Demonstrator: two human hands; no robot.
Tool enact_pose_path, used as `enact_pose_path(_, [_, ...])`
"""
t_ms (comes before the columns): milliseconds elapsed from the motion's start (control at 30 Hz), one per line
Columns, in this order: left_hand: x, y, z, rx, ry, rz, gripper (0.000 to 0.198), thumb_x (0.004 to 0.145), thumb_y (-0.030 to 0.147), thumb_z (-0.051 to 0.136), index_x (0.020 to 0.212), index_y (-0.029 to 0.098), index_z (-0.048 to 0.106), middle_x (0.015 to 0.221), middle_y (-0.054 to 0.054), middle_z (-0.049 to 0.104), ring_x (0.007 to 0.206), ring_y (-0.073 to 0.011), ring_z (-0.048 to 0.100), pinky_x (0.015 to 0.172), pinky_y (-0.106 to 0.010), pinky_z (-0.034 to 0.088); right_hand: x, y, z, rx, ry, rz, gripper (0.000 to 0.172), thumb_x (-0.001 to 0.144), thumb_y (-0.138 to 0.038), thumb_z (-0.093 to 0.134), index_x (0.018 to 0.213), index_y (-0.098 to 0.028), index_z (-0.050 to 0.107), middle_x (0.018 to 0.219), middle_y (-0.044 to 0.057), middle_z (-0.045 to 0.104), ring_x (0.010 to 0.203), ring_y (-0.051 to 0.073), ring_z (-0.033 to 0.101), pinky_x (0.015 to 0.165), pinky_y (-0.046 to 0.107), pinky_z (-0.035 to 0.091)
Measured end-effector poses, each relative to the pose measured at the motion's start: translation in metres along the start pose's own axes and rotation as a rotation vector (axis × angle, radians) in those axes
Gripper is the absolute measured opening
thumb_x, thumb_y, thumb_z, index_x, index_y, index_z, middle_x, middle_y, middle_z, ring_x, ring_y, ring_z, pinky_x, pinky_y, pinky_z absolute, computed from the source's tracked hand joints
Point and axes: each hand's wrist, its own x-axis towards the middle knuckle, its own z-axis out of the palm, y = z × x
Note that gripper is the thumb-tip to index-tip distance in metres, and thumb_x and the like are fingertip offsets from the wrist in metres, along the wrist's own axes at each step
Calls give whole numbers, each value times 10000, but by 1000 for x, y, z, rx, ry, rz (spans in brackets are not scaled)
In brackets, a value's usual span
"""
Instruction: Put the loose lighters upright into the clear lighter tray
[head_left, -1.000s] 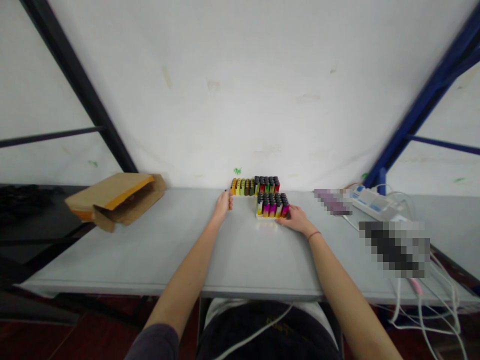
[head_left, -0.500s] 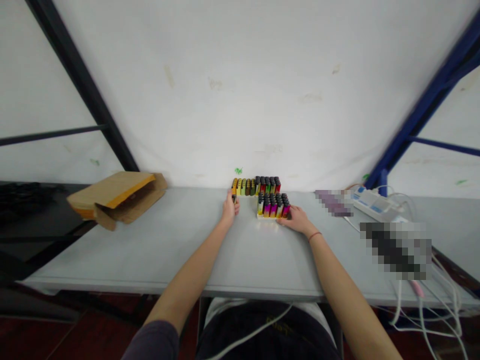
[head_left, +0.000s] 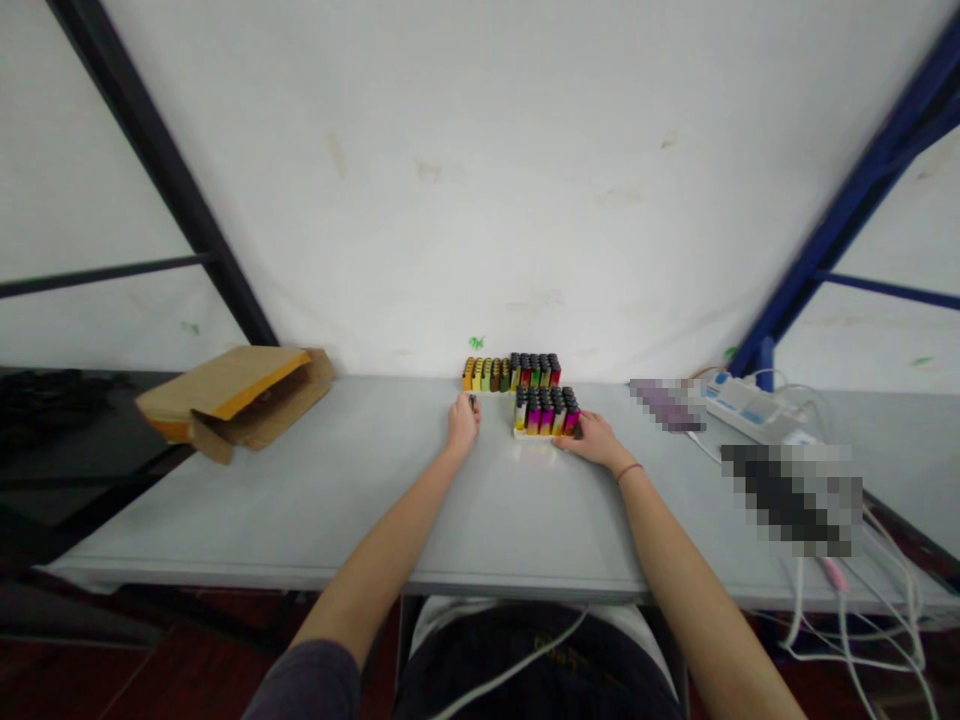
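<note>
My left hand [head_left: 463,427] is closed around a lighter [head_left: 473,402]; only its dark top shows past my fingers. To its right stands a white tray [head_left: 532,436] of upright lighters [head_left: 547,412] with black tops and purple, yellow and pale bodies. My right hand [head_left: 596,439] grips that tray at its right end, the thumb at the front and the other fingers mostly hidden behind. Against the wall, just past both hands, stand a group of yellow and olive lighters [head_left: 486,375] and a group of red, green and yellow ones [head_left: 535,370].
An open cardboard box [head_left: 232,390] lies on the left of the grey table [head_left: 360,500]. On the right are a white power strip [head_left: 750,408], cables [head_left: 892,600] and two blurred-out items. Metal posts, one black [head_left: 161,160] and one blue [head_left: 847,200], flank the wall.
My left hand has drawn slightly toward me and turned, with its thumb lowered and the lighter still in it. The right hand and the tray have stayed put.
</note>
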Motion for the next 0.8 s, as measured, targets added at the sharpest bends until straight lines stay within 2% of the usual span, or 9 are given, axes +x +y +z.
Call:
enact_pose_path(100, [-2,2,1,-90,52,-53,397,877,521,273,628,232,382,425,73,303,342,-92,273,375,-207,211,0,0,0,6,6,-1,571,800,-562,658,1191,-147,621,1262,163,649,1203,351,559,1016,434,438])
enact_pose_path(200, [-3,5,2,-98,43,-85,415,882,540,281,629,229,388,428,79,300,336,-84,260,375,-202,210,0,0,0,6,10,-1,565,795,-562,663,1183,-153,625,1254,159,655,1194,346,566,1014,431,440])
enact_pose_path(433, [-1,3,1,-9,55,-59,349,880,415,295,599,229,385,428,60,333,351,-95,308,387,-212,233,0,1,4,13,43,-12,527,796,-527,677,1179,-168,627,1238,145,664,1170,339,577,992,425,446])
enact_pose_path(667, [-5,8,1,-68,119,-125,336,900,359,266,627,222,406,428,65,331,345,-96,305,378,-216,217,1,2,1,2,3,-10,536,802,-542,662,1169,-153,631,1214,151,669,1156,341,587,982,419,451])
enact_pose_path(800, [-3,7,2,-97,5,-103,421,932,504,270,666,216,424,441,82,317,341,-82,283,380,-211,216,1,1,1,3,4,-12,551,802,-545,661,1172,-139,625,1225,162,662,1161,336,588,1004,416,441])
